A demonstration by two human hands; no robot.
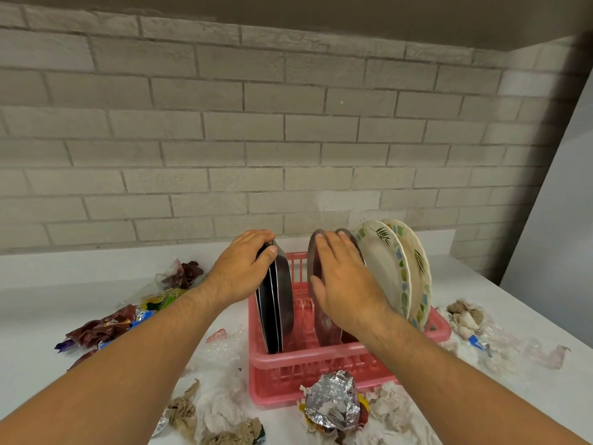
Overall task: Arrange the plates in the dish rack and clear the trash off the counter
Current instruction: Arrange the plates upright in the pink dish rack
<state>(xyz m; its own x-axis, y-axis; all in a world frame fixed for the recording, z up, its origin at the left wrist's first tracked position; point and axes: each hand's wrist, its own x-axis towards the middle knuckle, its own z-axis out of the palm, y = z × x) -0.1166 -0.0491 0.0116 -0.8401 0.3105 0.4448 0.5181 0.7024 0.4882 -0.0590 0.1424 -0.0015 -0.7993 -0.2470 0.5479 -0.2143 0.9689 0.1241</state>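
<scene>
**Both hands on plates in the pink rack**

The left hand (pixel 247 258) curled over the top rim of the dark metal plates (pixel 280 303), thumb on the near side, gripping them where they stood upright at the left end of the pink dish rack (pixel 308 374) in the lower centre of the frame. The right hand (pixel 343 284) lay flat with its fingers straight and spread against the face of a steel plate (pixel 313 261) at mid-rack, holding nothing. Just right of it, two patterned plates (pixel 385 268) leaned upright in the rack's right end.

Trash lay on the white counter (pixel 48 284) around the rack: wrappers (pixel 109 326) at left, a foil ball (pixel 333 403) touching its front wall, and crumpled paper (pixel 218 409) at bottom centre.
</scene>
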